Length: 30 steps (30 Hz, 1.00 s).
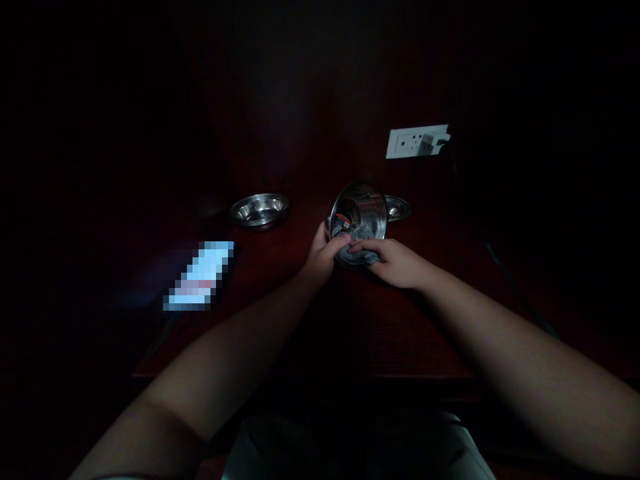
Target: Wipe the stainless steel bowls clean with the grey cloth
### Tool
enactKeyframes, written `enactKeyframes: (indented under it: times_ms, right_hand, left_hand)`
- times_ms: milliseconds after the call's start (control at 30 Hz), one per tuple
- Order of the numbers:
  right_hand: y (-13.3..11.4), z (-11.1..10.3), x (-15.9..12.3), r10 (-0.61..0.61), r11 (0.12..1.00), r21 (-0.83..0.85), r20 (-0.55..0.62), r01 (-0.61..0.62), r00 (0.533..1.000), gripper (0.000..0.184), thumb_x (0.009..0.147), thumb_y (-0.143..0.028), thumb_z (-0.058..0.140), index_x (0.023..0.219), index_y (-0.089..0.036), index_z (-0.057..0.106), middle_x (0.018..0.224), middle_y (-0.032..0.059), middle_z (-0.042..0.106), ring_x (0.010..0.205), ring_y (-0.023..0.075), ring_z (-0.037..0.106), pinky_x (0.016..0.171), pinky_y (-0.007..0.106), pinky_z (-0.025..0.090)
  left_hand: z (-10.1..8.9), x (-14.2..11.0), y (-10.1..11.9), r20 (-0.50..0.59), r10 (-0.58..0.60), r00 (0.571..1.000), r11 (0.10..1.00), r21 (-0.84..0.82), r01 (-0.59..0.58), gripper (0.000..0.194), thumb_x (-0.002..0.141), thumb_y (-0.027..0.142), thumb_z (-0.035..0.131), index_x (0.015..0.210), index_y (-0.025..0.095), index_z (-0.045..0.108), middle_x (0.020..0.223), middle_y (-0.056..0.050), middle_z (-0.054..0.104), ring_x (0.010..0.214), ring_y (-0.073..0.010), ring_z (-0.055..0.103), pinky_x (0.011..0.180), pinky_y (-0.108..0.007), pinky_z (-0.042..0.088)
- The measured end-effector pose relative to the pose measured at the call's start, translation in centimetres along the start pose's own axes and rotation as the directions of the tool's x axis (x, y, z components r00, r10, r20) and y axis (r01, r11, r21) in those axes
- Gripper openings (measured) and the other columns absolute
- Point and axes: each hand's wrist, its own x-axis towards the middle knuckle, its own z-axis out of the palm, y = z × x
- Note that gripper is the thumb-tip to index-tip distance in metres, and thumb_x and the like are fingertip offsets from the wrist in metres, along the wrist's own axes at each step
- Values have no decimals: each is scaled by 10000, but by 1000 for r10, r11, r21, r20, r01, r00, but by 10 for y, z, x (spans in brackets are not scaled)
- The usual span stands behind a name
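A shiny metal bowl (364,201) is held tilted above the dark red table, its hollow turned towards me. My left hand (324,255) grips its lower left rim, thumb over the edge. In my right hand (397,262) is a grey cloth (361,252), pressed against the bowl's lower inside, with the fingers closed on it. A small orange and white patch, perhaps a label or a reflection, shows inside the bowl. The fingers behind the bowl are hidden.
On the table (295,320), another metal bowl (260,211) stands at the left and a metal dish (398,209) lies partly behind the held bowl. A lit, blurred-out screen (200,277) is at the left. A wall socket (417,141) holds a plug. The surroundings are very dark.
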Motion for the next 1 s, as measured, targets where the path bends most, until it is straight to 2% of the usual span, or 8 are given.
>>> enactKeyframes:
  times_ms: [100, 300, 400, 533, 633, 800, 1000]
  right_hand:
    - [-5, -2, 0, -29, 998, 58, 31, 27, 999, 347, 720, -88, 469, 1007, -207, 623, 1009, 16, 663, 922, 174, 617, 851, 340, 464]
    - [-7, -4, -1, -46, 989, 147, 72, 35, 996, 324, 726, -145, 536, 1037, -198, 611, 978, 23, 667, 875, 171, 626, 816, 325, 475]
    - [-6, -3, -1, -78, 980, 192, 80, 62, 994, 349, 724, -164, 557, 1070, -198, 589, 1025, 28, 654, 918, 174, 621, 844, 332, 470]
    - [-5, -1, -2, -110, 990, 97, 20, 107, 994, 408, 699, -189, 593, 1107, -198, 574, 1190, 57, 579, 1110, 214, 534, 949, 368, 411]
    - [-1, 0, -2, -84, 996, -19, -11, 84, 996, 448, 682, -160, 588, 1127, -203, 564, 1254, 66, 532, 1209, 237, 444, 1002, 398, 365]
    - [4, 1, -1, -19, 993, -113, -32, 16, 999, 454, 687, -143, 553, 1138, -194, 554, 1253, 72, 533, 1270, 252, 354, 1024, 434, 342]
    - [5, 2, 0, -23, 988, -154, -59, 13, 998, 408, 692, -173, 556, 1099, -178, 575, 1256, 94, 526, 1281, 275, 332, 1031, 463, 316]
  left_hand:
    - [0, -1, 0, -21, -10, 1000, 1000, 29, 11, 402, 609, 270, 648, 988, 179, 547, 885, -36, 619, 865, -204, 578, 846, -370, 420]
    - [-1, 0, 1, -24, 18, 1000, 999, 50, -17, 380, 606, 267, 648, 963, 174, 557, 911, -39, 611, 884, -204, 567, 853, -363, 411]
    - [-1, 0, 0, -21, 19, 1000, 999, 35, -19, 362, 617, 268, 642, 955, 172, 553, 904, -38, 611, 863, -195, 568, 850, -357, 410]
    - [0, 0, 1, -29, 11, 1000, 1000, 11, -11, 368, 620, 268, 639, 962, 169, 546, 898, -41, 614, 844, -189, 572, 837, -354, 416]
    - [1, 1, 1, -52, 3, 999, 1000, 10, -3, 387, 616, 265, 642, 980, 172, 547, 917, -41, 615, 870, -196, 575, 854, -361, 412]
    - [1, 2, 1, -40, 1, 999, 1000, 0, -1, 410, 607, 258, 651, 993, 171, 544, 926, -36, 619, 920, -209, 571, 886, -369, 399]
    - [1, 2, 1, -15, 5, 1000, 1000, -1, -5, 421, 596, 240, 655, 994, 169, 537, 946, -38, 620, 896, -193, 570, 864, -349, 412]
